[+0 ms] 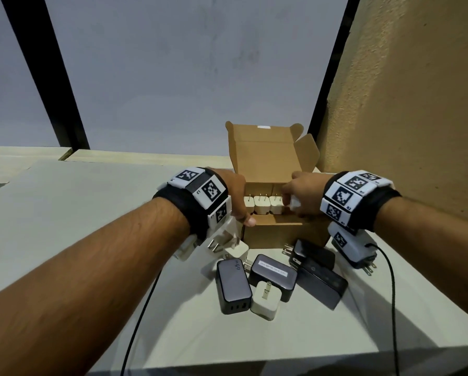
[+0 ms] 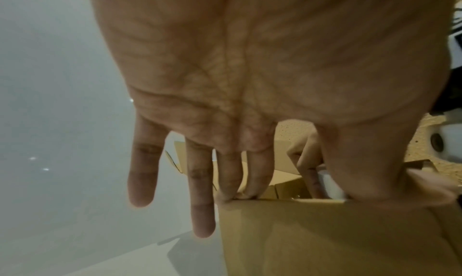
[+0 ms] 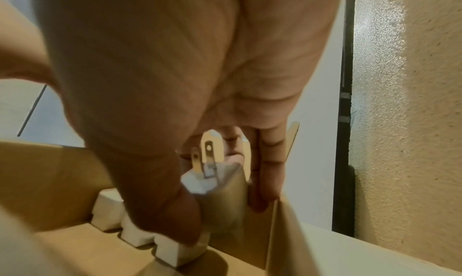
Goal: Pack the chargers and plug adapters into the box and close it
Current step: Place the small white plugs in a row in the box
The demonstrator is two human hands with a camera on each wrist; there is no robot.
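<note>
A brown cardboard box stands open on the table, lid upright behind it. Three white chargers stand in a row inside, prongs up. My right hand pinches a fourth white charger at the right end of that row; in the right wrist view this charger sits between thumb and fingers of the right hand, prongs up, just inside the box's right wall. My left hand holds the box's front left corner, thumb on the front wall; its fingers reach over the box rim.
Loose on the table in front of the box lie several black chargers, a white cube charger and white plug adapters. A textured tan wall rises close on the right. Two black cables hang over the table's front edge.
</note>
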